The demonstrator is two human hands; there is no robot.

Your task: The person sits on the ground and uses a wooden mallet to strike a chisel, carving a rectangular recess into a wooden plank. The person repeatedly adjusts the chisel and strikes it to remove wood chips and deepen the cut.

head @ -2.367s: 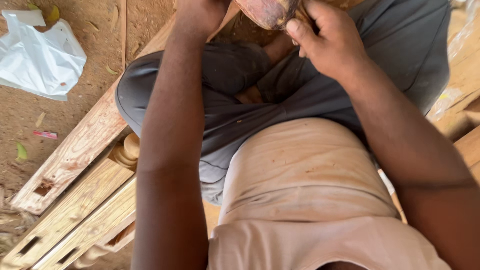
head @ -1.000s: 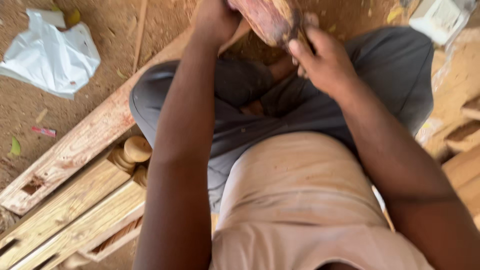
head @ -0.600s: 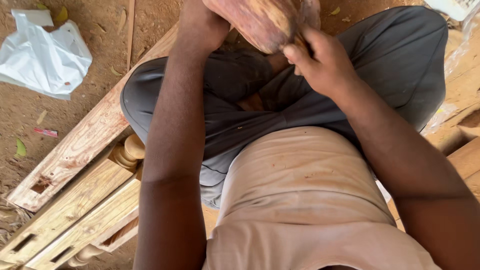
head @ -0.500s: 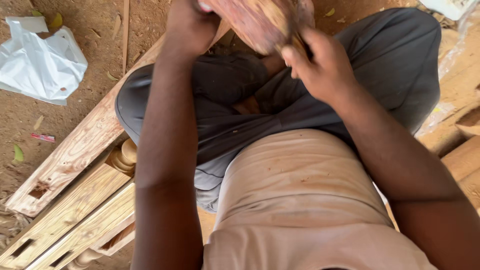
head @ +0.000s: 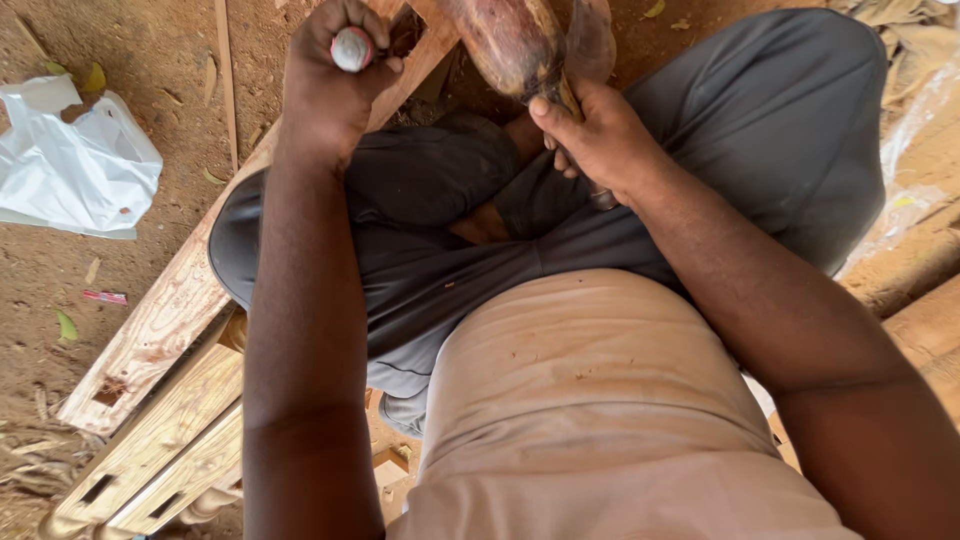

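Note:
My left hand (head: 335, 75) is raised at the top of the view, its fist closed around a tool with a rounded pale handle end (head: 351, 48); the tool's working end is hidden. My right hand (head: 590, 135) grips the lower end of a reddish-brown wooden piece (head: 515, 40) that rests between my knees and runs out of the top of the frame. I sit with legs in dark grey trousers (head: 760, 130) folded, a beige shirt (head: 590, 400) filling the lower middle.
Pale wooden planks with slots (head: 150, 330) lie under and left of my leg on bare dirt (head: 120, 30). A crumpled white plastic bag (head: 80, 165) sits at the left. More timber (head: 920, 290) lies at the right edge. Dry leaves are scattered about.
My left hand has lifted off the wooden piece and now shows the tool's handle end in its fist. The right hand stays on the piece. The view has shifted slightly.

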